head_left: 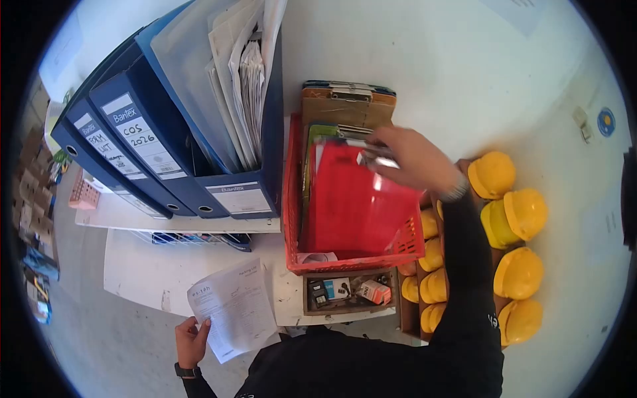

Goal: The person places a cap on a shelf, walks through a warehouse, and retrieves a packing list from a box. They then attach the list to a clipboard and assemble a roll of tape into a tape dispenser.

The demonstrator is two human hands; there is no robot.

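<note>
Red clipboard [358, 212] is held in the red basket [290, 225], long axis back to front, clip end clamped by fingers of the right hand [415, 158]; front-left of the basket, paper [235, 308] is pinched by the left hand [192, 341].

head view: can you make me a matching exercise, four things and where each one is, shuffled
Things
1. printed sheet
2. red clipboard
3. yellow hard hats
4. blue binders

Places
A. standing on the white shelf
B. in the left hand
C. to the right of the red basket
D. with the right hand at its clip

Pairs: 1-B, 2-D, 3-C, 4-A
</note>
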